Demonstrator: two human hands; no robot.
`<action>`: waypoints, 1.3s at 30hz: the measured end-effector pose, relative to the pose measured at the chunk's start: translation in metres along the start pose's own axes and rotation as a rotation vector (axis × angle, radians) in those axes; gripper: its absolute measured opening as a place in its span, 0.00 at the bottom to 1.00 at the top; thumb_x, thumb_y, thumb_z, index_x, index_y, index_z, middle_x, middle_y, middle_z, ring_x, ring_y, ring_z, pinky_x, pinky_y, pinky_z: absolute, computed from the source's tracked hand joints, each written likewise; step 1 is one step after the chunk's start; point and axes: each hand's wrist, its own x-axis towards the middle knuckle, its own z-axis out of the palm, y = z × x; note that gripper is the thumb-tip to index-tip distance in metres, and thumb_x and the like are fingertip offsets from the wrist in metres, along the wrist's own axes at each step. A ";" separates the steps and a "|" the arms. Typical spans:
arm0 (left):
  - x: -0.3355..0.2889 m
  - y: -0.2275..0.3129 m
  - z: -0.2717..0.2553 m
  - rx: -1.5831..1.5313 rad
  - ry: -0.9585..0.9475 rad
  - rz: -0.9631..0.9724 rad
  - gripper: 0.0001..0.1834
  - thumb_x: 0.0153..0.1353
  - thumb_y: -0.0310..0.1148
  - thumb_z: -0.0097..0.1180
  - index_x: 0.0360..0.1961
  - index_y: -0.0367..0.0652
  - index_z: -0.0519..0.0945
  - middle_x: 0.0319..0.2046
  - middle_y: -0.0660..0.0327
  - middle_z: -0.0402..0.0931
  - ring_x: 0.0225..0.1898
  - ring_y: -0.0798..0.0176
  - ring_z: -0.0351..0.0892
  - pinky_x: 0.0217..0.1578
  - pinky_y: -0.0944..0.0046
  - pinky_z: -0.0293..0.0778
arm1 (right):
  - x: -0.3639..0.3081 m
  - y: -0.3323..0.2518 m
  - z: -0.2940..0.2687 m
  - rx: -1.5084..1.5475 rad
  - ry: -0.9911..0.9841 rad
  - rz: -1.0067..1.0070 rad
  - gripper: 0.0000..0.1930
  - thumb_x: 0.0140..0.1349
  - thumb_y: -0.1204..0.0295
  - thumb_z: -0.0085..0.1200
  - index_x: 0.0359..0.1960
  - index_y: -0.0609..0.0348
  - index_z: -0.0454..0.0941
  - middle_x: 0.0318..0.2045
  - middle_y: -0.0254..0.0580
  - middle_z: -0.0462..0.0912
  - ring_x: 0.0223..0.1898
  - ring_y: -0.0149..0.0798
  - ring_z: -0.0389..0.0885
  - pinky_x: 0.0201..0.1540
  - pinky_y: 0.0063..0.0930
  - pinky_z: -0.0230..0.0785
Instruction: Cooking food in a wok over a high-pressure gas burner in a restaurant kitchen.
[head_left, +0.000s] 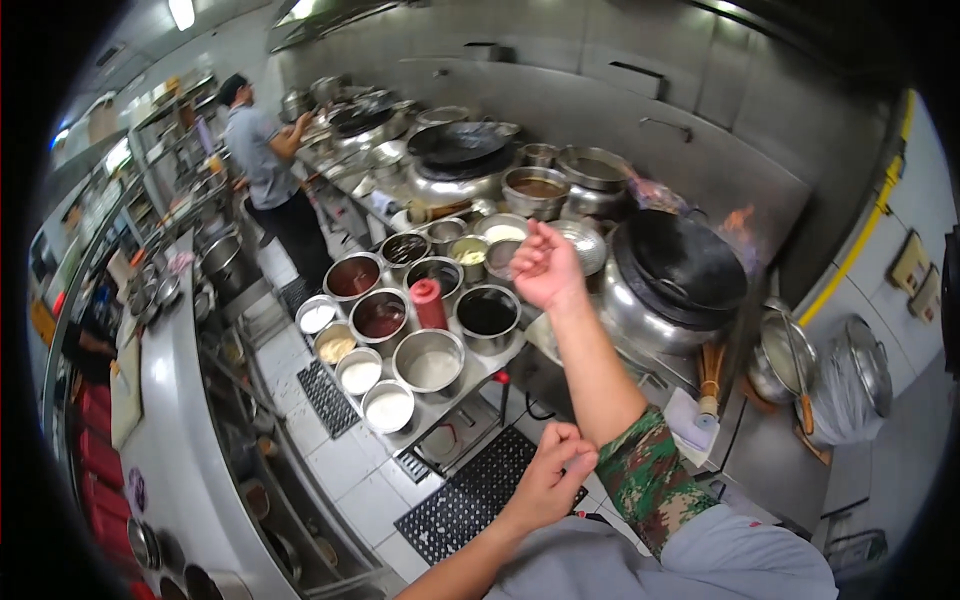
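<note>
My right arm is raised over the sauce counter, a camouflage sleeve (pixel 655 480) bunched near its elbow. At its end my right hand (pixel 548 265) is loosely curled, with nothing visible in it. Close to that sleeve's edge is my left hand (pixel 552 475), its fingers bent and drawn together. Whether it grips the cloth cannot be made out. Beyond my right hand sits a black wok (pixel 685 262) on a metal burner. Left of my right hand stand a red squeeze bottle (pixel 428 303) and a pot of dark sauce (pixel 488 315).
Several seasoning tubs, including one of white powder (pixel 388 408), crowd the counter. A flame (pixel 738 220) rises behind the wok. A person (pixel 265 150) works at the far left stove. A long steel worktable (pixel 190 440) runs along the left. A black perforated mat (pixel 465 505) covers floor tiles.
</note>
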 end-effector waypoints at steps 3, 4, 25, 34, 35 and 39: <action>0.008 -0.012 -0.013 -0.045 -0.214 -0.054 0.10 0.71 0.33 0.52 0.41 0.36 0.79 0.40 0.58 0.67 0.47 0.60 0.68 0.51 0.64 0.66 | -0.005 -0.014 -0.006 0.026 0.001 -0.045 0.07 0.67 0.66 0.53 0.37 0.52 0.80 0.18 0.21 0.72 0.17 0.24 0.66 0.22 0.23 0.57; 0.015 -0.015 -0.017 -0.041 -0.272 -0.057 0.10 0.72 0.33 0.51 0.41 0.36 0.79 0.40 0.57 0.67 0.46 0.60 0.68 0.50 0.64 0.66 | -0.009 -0.019 -0.007 0.042 -0.008 -0.051 0.06 0.68 0.66 0.53 0.37 0.52 0.80 0.18 0.21 0.72 0.17 0.24 0.66 0.22 0.23 0.56; 0.173 -0.053 0.180 0.121 -0.095 0.257 0.40 0.68 0.56 0.53 0.70 0.42 0.56 0.70 0.42 0.55 0.70 0.41 0.57 0.67 0.47 0.57 | -0.053 -0.251 -0.086 -1.273 0.416 -1.268 0.04 0.65 0.73 0.58 0.35 0.61 0.80 0.25 0.35 0.81 0.24 0.25 0.76 0.29 0.24 0.69; 0.280 -0.060 0.226 0.740 -0.284 0.673 0.18 0.69 0.42 0.51 0.54 0.48 0.82 0.69 0.51 0.64 0.74 0.32 0.48 0.69 0.28 0.31 | -0.020 -0.298 -0.053 -1.825 0.211 -1.409 0.05 0.61 0.68 0.55 0.35 0.55 0.76 0.30 0.44 0.81 0.30 0.46 0.83 0.32 0.44 0.72; 0.297 -0.043 0.226 0.557 -0.281 0.652 0.17 0.69 0.39 0.50 0.54 0.48 0.82 0.62 0.53 0.74 0.72 0.32 0.54 0.70 0.30 0.35 | -0.019 -0.296 -0.052 -1.861 0.178 -1.379 0.05 0.61 0.68 0.55 0.35 0.55 0.76 0.30 0.44 0.81 0.31 0.46 0.83 0.32 0.43 0.72; 0.357 -0.003 0.265 0.503 -0.961 0.521 0.17 0.72 0.42 0.48 0.52 0.45 0.82 0.50 0.57 0.82 0.57 0.52 0.78 0.67 0.37 0.54 | -0.028 -0.297 -0.064 -2.013 0.101 -1.236 0.06 0.62 0.69 0.55 0.37 0.54 0.77 0.32 0.44 0.81 0.32 0.46 0.83 0.34 0.42 0.73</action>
